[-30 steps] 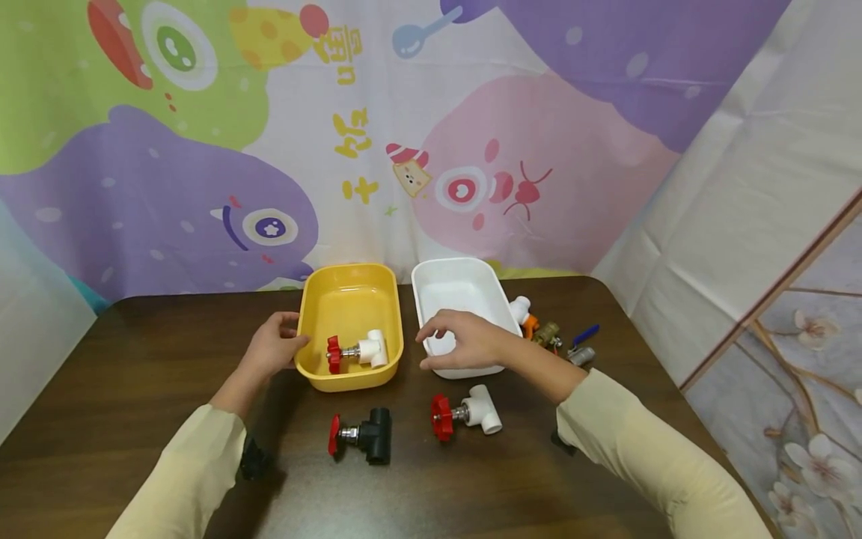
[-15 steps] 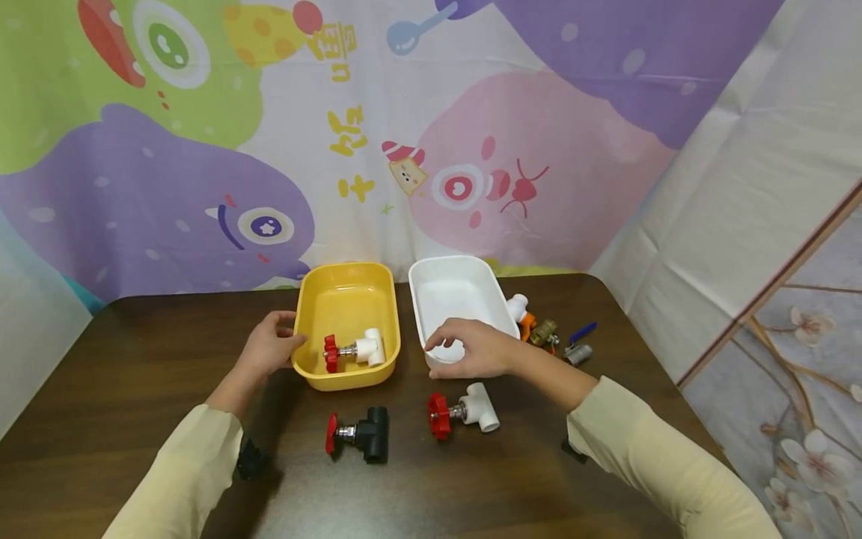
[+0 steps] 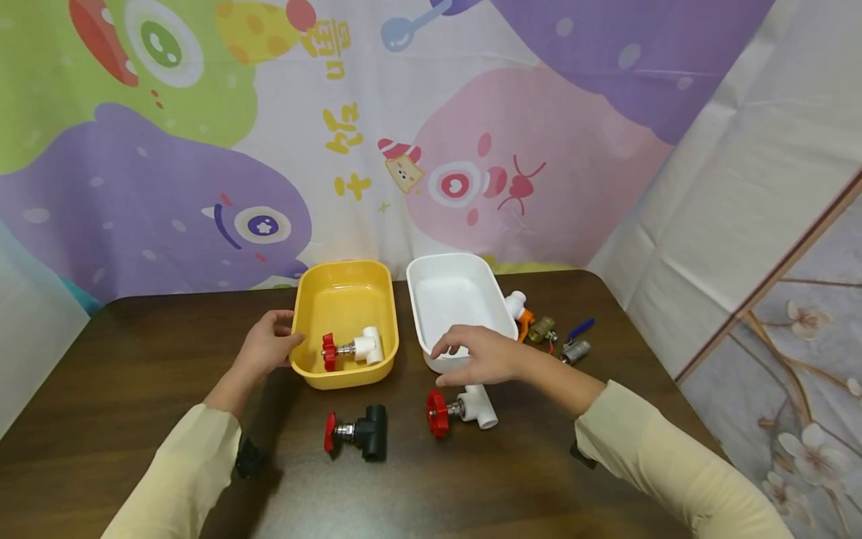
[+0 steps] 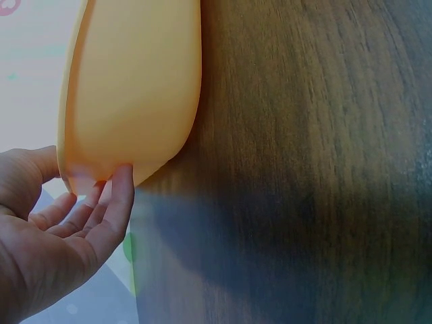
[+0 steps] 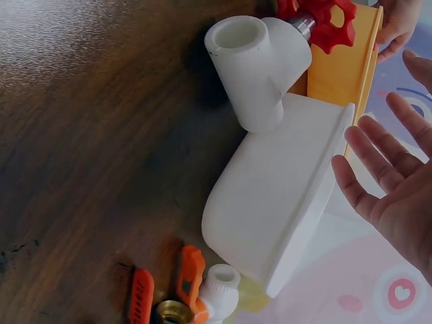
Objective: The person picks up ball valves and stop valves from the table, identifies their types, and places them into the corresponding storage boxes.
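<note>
Evidently the left hand (image 3: 266, 346) had the yellow tray (image 3: 343, 296) by its left side, thumb over the rim and fingertips against the outer wall. The right hand (image 3: 488, 358) held nothing; its fingers were parted and loosely bent, above the near end of the white tray (image 3: 451, 288) and just behind a white valve (image 3: 474, 408). Whether a fingertip touched the white tray's rim could not be told.

That white valve lay on the table (image 3: 404, 501), between the white tray and the person, its red wheel (image 3: 437, 414) turned to the left. A second white valve (image 3: 362, 348) lay inside the yellow tray, near its front end, and a black valve (image 3: 367, 433) lay on the table in front of that tray.

The white valve looked rigid and fairly light, probably plastic around a metal stem, so a little front-heavy toward the wheel. Its smooth, round body might slip under dry fingertips, and the wheel might turn if held alone. The best hold seemed to be thumb and fingers across the tee-shaped body, close to the stem. It did not look fragile. The yellow tray seemed light and slightly flexible, likely to slide if pushed; its rim offered a sound grip.
</note>
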A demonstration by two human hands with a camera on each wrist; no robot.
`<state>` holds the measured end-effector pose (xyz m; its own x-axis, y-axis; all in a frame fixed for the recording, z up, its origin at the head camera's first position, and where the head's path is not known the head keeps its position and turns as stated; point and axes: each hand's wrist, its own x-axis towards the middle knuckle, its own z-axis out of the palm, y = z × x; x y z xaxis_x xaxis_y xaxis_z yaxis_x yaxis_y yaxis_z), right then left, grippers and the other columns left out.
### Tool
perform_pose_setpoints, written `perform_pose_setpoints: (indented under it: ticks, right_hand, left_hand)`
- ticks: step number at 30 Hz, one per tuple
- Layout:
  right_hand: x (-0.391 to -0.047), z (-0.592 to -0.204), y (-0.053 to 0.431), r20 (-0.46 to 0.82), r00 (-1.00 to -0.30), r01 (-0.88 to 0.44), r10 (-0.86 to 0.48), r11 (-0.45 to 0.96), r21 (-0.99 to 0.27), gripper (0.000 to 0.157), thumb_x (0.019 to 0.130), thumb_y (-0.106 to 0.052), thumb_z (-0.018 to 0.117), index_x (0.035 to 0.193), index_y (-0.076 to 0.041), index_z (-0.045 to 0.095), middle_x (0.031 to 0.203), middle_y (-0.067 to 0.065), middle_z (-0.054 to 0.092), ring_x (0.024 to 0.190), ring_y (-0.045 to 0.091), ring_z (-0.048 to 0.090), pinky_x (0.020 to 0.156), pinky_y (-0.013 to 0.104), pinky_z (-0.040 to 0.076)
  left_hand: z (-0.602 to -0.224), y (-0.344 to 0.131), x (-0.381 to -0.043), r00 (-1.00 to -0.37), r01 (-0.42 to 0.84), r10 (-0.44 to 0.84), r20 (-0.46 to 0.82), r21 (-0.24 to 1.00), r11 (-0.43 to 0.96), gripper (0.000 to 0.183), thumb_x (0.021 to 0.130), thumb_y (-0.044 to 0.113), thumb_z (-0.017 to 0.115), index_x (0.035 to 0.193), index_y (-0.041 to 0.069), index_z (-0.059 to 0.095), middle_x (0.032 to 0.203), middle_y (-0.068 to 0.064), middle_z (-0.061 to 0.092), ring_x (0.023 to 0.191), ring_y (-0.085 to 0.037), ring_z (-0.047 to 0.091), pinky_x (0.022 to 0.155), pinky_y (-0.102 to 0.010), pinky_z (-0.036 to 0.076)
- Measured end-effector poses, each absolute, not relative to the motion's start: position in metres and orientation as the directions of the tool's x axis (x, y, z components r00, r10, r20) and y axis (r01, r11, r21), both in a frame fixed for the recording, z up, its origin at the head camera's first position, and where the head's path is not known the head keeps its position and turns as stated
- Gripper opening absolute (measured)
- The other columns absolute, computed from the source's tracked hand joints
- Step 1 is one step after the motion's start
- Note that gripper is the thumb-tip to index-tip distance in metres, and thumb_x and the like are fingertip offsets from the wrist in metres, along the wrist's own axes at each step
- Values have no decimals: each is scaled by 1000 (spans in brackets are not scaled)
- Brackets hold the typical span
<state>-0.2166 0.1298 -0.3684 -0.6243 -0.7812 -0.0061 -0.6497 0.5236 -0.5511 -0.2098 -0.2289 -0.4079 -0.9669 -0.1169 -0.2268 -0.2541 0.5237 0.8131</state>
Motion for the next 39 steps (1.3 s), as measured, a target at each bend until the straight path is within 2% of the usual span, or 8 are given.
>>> perform_pose_setpoints:
  ticks: [8, 18, 24, 32, 39]
  right_hand:
    - [-211, -370, 133, -8, -616, -657, -788, 519, -547, 38, 81, -37, 70, 109, -13, 65, 103, 2, 64, 97, 15, 57, 88, 41, 49]
    - [-201, -369, 137, -31, -598, -653, -801, 509, -561, 32, 81, -38, 70, 107, -19, 65, 105, 2, 64, 102, 21, 58, 91, 42, 48]
    - [-197, -378, 140, -37, -577, -660, -816, 492, -568, 33, 82, -35, 70, 106, -13, 66, 105, 3, 64, 101, 22, 58, 91, 40, 48]
    - [-196, -388, 142, -21, -551, -711, -834, 483, -511, 31, 81, -36, 70, 105, -16, 67, 103, -5, 64, 100, 12, 58, 89, 31, 49]
    - [-195, -396, 143, -33, -555, -723, -831, 501, -476, 30, 80, -37, 70, 105, -21, 66, 104, -6, 63, 99, 11, 56, 85, 25, 47]
  left_hand:
    - [-407, -229, -210, -967, -252, -111, -228, 811, 527, 57, 94, 14, 53, 142, -1, 25, 127, -29, 42, 106, -41, 57, 76, -39, 58]
    - [-408, -229, -210, -970, -242, -109, -217, 818, 523, 56, 94, 13, 53, 141, -1, 26, 128, -30, 42, 106, -41, 57, 75, -39, 58]
    - [-409, -229, -210, -969, -244, -111, -219, 818, 521, 56, 94, 13, 53, 141, -1, 26, 128, -30, 42, 106, -41, 57, 74, -39, 58]
    - [-408, -229, -210, -965, -262, -119, -234, 815, 518, 56, 94, 14, 53, 142, -1, 26, 128, -29, 42, 106, -41, 57, 75, -39, 58]
    - [-406, -227, -209, -963, -269, -122, -241, 815, 514, 56, 95, 14, 52, 142, 0, 25, 128, -29, 42, 108, -41, 56, 80, -41, 57]
